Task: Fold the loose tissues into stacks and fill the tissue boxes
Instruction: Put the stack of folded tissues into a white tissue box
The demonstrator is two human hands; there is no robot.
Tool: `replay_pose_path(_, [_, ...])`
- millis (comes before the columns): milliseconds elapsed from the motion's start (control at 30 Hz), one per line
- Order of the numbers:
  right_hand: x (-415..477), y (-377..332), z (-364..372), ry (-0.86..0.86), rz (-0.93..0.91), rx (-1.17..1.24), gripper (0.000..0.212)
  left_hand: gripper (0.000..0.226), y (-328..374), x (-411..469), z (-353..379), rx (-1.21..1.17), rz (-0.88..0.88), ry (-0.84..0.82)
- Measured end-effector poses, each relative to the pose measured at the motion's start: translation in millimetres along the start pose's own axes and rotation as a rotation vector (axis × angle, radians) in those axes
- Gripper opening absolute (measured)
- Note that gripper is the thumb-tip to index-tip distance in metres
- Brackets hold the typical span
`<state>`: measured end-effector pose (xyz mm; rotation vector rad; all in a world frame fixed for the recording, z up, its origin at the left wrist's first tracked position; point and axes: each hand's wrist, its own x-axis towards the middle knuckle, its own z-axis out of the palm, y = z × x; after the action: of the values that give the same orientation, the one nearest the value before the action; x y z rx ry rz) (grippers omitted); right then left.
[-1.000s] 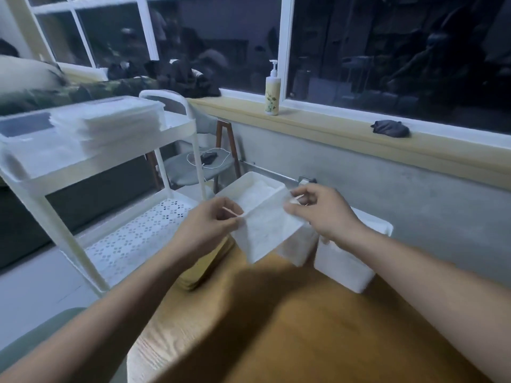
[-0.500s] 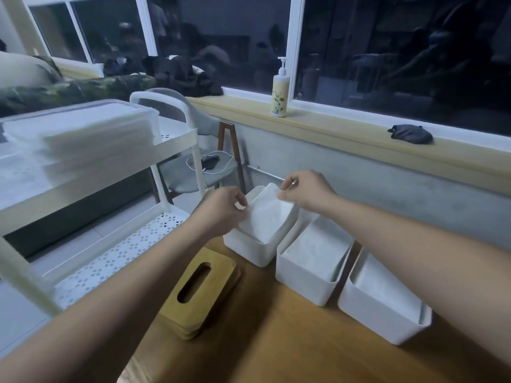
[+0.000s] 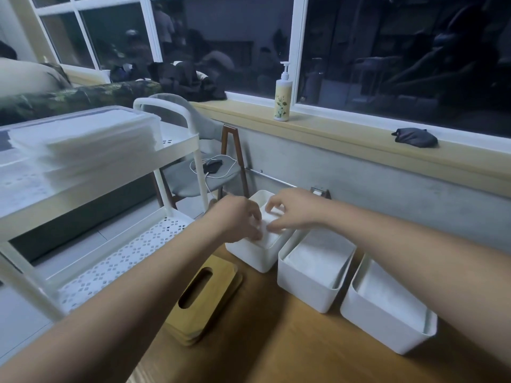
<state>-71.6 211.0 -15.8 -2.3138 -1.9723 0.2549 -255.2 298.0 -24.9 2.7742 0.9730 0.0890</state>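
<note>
- Both hands are down in the left box, the far-left one of three white boxes in a row on the table.
- Left hand: fingers curled over the left end of the tissue, gripping it. Back of hand faces the cam, so the thumb is hidden.
- Right hand: thumb under and fingers arched over the tissue's right end, pinching it. Not let go yet.
- One hand per end, prob to keep the fold flat and square so it drops in w/o crumpling.
- The tissue sits at the box mouth, partly inside, top edge abt level w/ the rim. How deep it goes I can't tell; the hands cover it.
- Mid box and right box both show white tissue inside, lids off, touching or nearly touching side by side. Open tops in a line make for quick filling, left to right.
- Lids: wooden, slotted, stacked on the near-left part of the table, just beside the left box. Parked out of the way but handy for capping later, I'd say.
- Pile of loose tissues waits on the top shelf of the cart, left of the table, so supply is in easy reach of the left arm.
- Step in hand, my read: seating this folded stack in the left box. Boxes look part filled and the pile is big, so plenty left to do.
- Risk: letting go unevenly could let the fold spring open or catch on the rim.
</note>
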Motion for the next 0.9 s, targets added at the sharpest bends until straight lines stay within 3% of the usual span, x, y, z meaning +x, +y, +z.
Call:
replay_pose_path(200, [6.0, -8.9, 3.5, -0.131, 0.024, -0.083, 0.072, 0.043, 8.1, 12.8, 6.7, 0.109, -0.038, -0.037])
replay_pose_path(367, [8.8, -17.8, 5.8, -0.167, 0.040, -0.148, 0.069, 0.037, 14.1, 14.6, 17.7, 0.201, -0.042, 0.019])
replay_pose_path(500, [1.8, -18.9, 3.5, -0.154, 0.051, -0.115, 0.071, 0.039, 8.7, 6.6, 15.0, 0.096, -0.058, 0.020])
replay_pose_path(667, [-10.6, -24.0, -17.5, -0.002, 0.021, -0.036, 0.052, 0.035, -2.5, -22.8, -15.0, -0.052, -0.044, 0.155])
replay_pose_path(900, [-22.8, -80.0, -88.9, 0.298, -0.113, 0.128, 0.020, 0.012, -12.0, -85.0, -105.7, -0.104, 0.006, 0.392])
